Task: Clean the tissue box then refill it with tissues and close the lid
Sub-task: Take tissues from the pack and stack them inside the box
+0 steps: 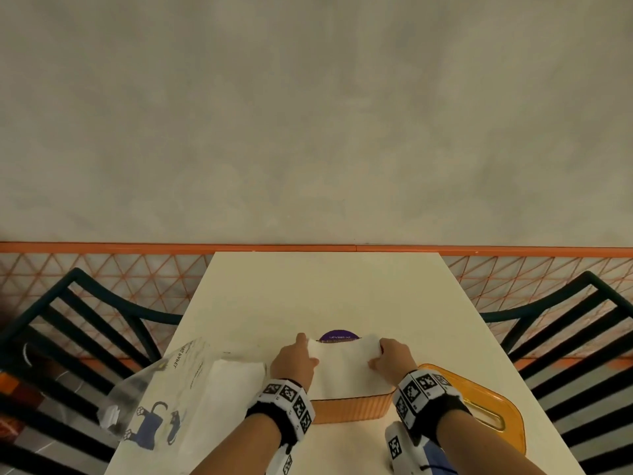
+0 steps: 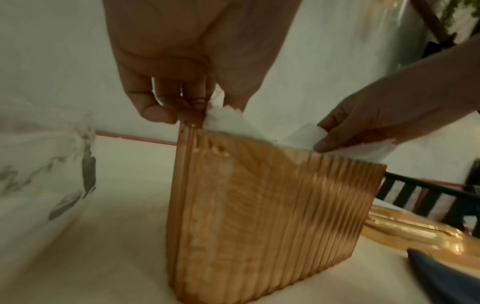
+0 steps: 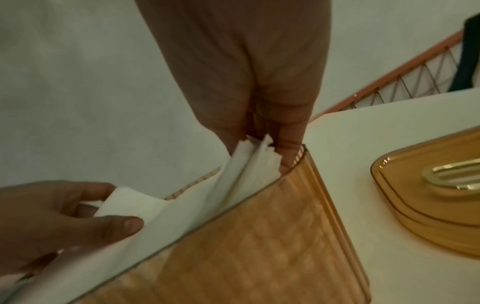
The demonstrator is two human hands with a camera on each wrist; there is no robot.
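An orange ribbed tissue box (image 1: pixel 349 409) stands open near the table's front edge. A white stack of tissues (image 1: pixel 342 365) lies across its opening, partly inside. My left hand (image 1: pixel 306 351) pinches the stack's left end at the box's left wall. My right hand (image 1: pixel 378 354) pinches the right end. In the left wrist view the fingers (image 2: pixel 187 111) hold the tissues (image 2: pixel 233 123) just above the box rim (image 2: pixel 259 216). The right wrist view shows the right fingers (image 3: pixel 285 148) tucked inside the box corner (image 3: pixel 259 246) beside the tissues (image 3: pixel 207 195). The orange lid (image 1: pixel 479 406) lies flat to the right of the box.
A clear plastic tissue package (image 1: pixel 171 399) with white tissues lies at the left front of the table (image 1: pixel 325 286). A purple round sticker (image 1: pixel 339 336) sits behind the box. A blue cloth (image 2: pixel 446 277) lies near the lid. Dark chairs (image 1: pixel 85 337) flank both sides of the table.
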